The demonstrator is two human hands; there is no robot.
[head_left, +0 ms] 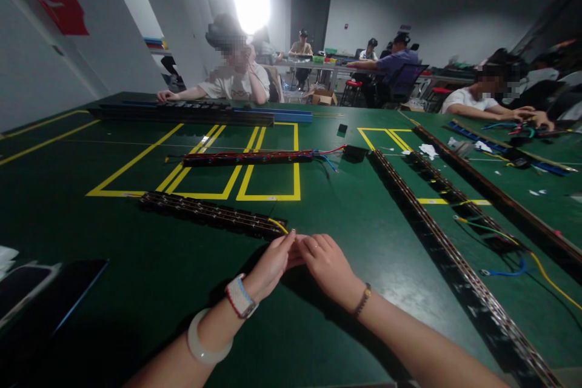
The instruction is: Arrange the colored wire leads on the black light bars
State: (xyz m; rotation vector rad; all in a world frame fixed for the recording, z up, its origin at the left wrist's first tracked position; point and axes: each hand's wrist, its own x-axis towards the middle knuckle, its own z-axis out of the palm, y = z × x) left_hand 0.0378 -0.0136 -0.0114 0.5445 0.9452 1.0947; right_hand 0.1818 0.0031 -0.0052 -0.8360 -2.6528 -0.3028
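Observation:
My left hand (273, 264) and my right hand (325, 264) meet fingertip to fingertip low in the middle of the head view, on a green table (150, 267). Both pinch the end of a thin yellow wire (278, 225). That wire runs out of the right end of a long black strip (211, 213) of socket parts lying just beyond my hands. The left wrist carries a woven band and a pale bangle; the right wrist has a bead bracelet.
A second black strip with red and blue wires (248, 157) lies inside yellow tape boxes (268, 197). Long black rails (454, 254) run down the right. Dark phones (40, 297) lie at left. People sit across the table (234, 76) and at right (482, 97).

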